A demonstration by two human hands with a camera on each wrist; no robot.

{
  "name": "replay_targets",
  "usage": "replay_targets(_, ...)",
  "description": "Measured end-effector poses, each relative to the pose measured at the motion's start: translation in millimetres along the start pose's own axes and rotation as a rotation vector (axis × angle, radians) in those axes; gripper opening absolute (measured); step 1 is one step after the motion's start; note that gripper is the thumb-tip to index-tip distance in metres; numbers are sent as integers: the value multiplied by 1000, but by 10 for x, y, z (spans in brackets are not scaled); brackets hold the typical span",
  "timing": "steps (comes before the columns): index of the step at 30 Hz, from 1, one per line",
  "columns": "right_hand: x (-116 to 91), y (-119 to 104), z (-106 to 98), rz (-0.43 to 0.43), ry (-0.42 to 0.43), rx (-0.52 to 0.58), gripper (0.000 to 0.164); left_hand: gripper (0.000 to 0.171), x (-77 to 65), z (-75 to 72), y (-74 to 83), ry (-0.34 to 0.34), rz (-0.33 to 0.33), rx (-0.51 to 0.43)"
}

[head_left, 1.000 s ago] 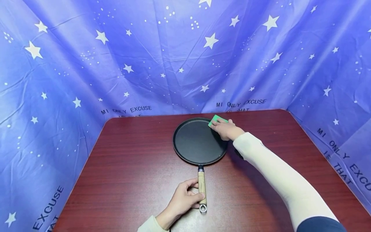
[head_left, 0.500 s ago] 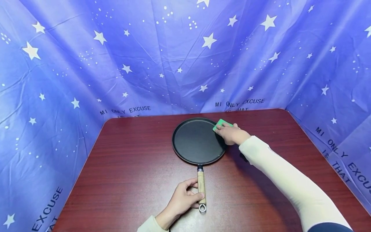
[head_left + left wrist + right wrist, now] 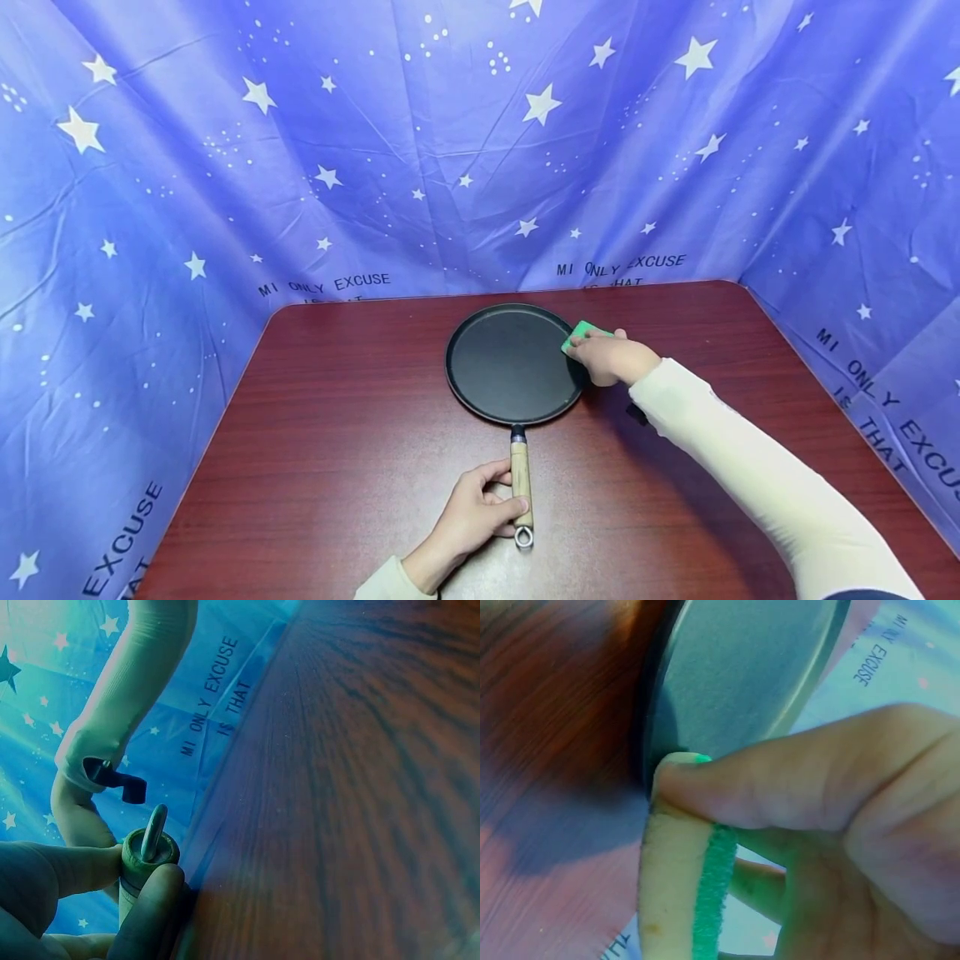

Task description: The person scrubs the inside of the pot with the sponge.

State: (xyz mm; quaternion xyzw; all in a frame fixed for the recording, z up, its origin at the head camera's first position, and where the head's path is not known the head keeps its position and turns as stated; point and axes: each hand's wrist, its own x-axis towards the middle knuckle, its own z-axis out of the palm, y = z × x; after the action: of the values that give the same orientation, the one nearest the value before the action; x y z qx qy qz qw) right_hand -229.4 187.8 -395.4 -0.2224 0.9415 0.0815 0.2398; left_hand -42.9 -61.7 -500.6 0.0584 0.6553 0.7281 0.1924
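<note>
A round black frying pan [image 3: 513, 367] lies flat on the table, its wooden handle [image 3: 521, 475] toward me. Near the metal hanging ring [image 3: 524, 537], my left hand [image 3: 476, 517] grips the handle between thumb and fingers; the left wrist view shows the handle's end [image 3: 150, 847] pinched there. At the pan's right rim, my right hand [image 3: 611, 357] holds a sponge [image 3: 587, 332] with a green scouring side. Close up in the right wrist view, the thumb presses on the sponge's pale yellow foam [image 3: 671, 877], beside the pan's edge [image 3: 660, 697].
The pan rests on a reddish-brown wooden table [image 3: 337, 417]. Behind it and on both sides hangs a blue curtain [image 3: 420, 167] with white stars and lettering. A small black device [image 3: 116, 780] sticks out from the right sleeve at the wrist.
My right hand and the sponge have slid along the pan's rim, from its upper right toward its right side, nearer to me. My left hand keeps its grip on the handle.
</note>
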Motion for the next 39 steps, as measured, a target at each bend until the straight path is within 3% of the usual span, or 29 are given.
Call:
replay_targets(12,-200,13,19,-76,20,21,64,64,5,1,-4,1,-1,-4)
replay_targets(23,-391,19,140,-199,86,157,59,64,11,4,-9,1,0,-5)
replay_targets(39,-502,-160,288,-349,92,273,63,64,3,0,-10,5,-5,1)
